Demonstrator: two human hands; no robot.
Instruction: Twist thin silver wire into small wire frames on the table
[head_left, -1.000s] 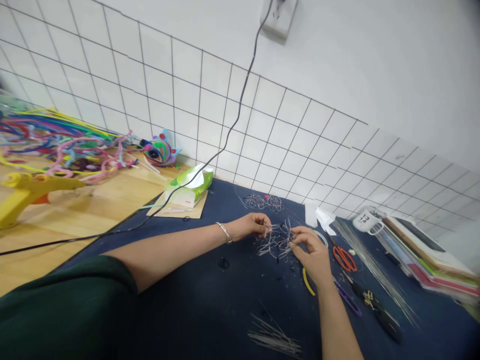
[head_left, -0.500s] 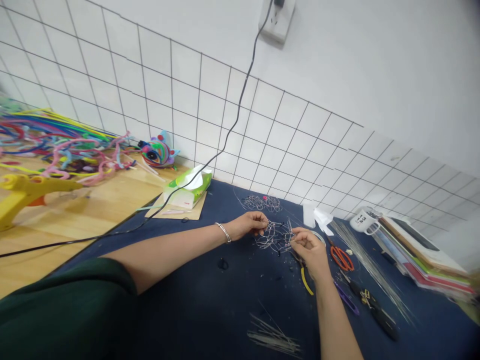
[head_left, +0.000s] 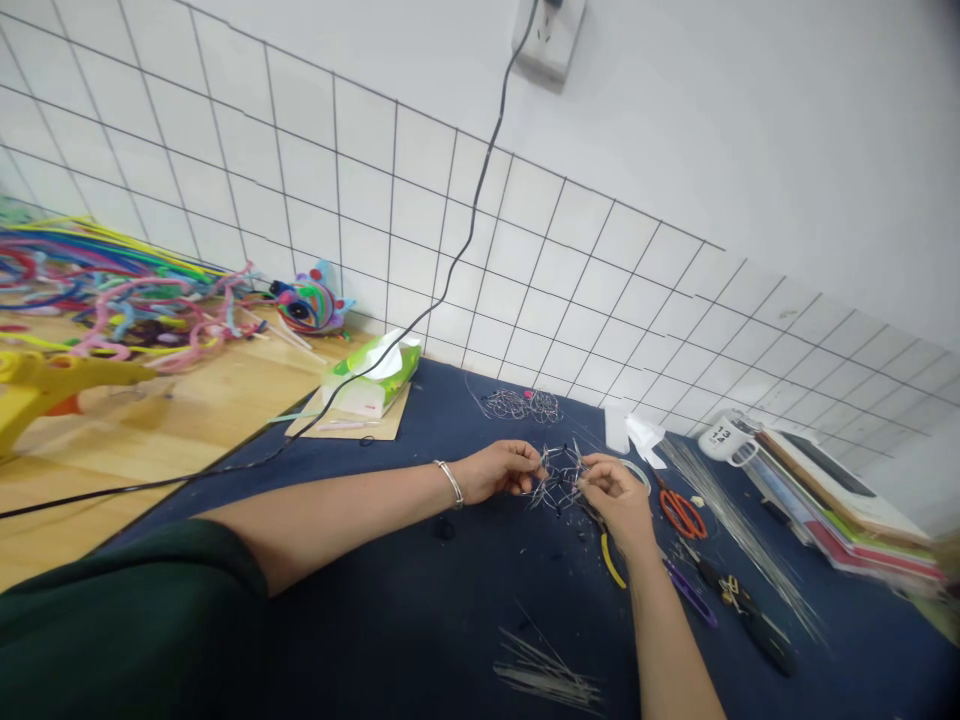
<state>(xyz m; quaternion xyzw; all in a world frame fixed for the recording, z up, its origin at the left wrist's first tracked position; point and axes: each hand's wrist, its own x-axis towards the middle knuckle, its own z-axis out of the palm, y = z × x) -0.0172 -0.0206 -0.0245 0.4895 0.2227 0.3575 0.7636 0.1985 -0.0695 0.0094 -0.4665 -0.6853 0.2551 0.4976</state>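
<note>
Between my hands, over the dark blue cloth, is a silvery openwork piece of bent wire (head_left: 559, 478) with dark bits on it. My left hand (head_left: 514, 467), a bangle at its wrist, pinches the wire piece from the left side. The thumb and fingers of my right hand (head_left: 613, 492) are closed on its right edge. Just below my right hand lies a tool with a yellow handle (head_left: 612, 560), partly hidden by that hand. Behind the wire piece, coiled wire shapes (head_left: 521, 404) with a small pink bit lie on the cloth.
Right of my hands lie orange-handled scissors (head_left: 682, 513), a purple tool (head_left: 690, 592), black pliers (head_left: 750, 615) and long straight wires (head_left: 742, 535). Short wires (head_left: 547, 672) lie near me. A mug (head_left: 729, 438), stacked books (head_left: 847, 500), tissues (head_left: 373, 375) and a yellow glue gun (head_left: 64, 385) stand around. A black cable (head_left: 469, 225) hangs across.
My left hand has moved slightly down and right, closer to my right hand, with its grip shifted on the wire piece. My right hand has stayed nearly in place.
</note>
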